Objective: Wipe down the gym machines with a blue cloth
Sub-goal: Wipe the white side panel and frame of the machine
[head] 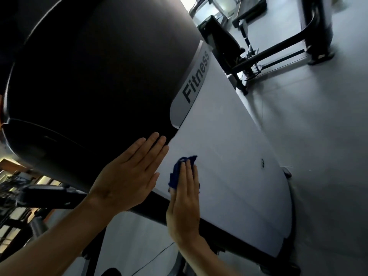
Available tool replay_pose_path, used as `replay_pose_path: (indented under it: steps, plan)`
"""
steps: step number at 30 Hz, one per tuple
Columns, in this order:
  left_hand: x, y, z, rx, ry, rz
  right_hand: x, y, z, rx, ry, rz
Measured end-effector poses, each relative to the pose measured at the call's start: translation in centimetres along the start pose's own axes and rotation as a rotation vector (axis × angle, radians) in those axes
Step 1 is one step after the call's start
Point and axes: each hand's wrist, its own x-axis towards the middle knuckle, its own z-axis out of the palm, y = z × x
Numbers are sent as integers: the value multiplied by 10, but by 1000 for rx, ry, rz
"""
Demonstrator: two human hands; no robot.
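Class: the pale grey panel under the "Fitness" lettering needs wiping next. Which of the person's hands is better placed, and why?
The right hand: its flat fingers already press the blue cloth against the grey panel. The left hand holds nothing.

One word can be read: "Fitness" [196,76], in dark letters running lengthwise along a narrow silver band [180,114]. The band lies on the machine's side cover, at the seam where the dark rounded shroud [95,66] meets the pale grey panel [229,156], toward that panel's upper edge. No other lettering, number or sign is legible.
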Motion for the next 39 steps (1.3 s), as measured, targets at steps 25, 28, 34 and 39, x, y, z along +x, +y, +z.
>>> replay_pose_path:
  steps: [25,28,34,39]
  plan:
    - [37,-9,3,-71,11,-21,75,-33,-2,36,101,12]
    - [39,-9,6,-85,3,-15,79,-13,-6,11,90,-51]
    - [40,-7,3,-102,-2,-43,58,53,-19,73,117,432]
    - [39,-8,3,-96,25,-34,94,-12,-14,53,54,89]
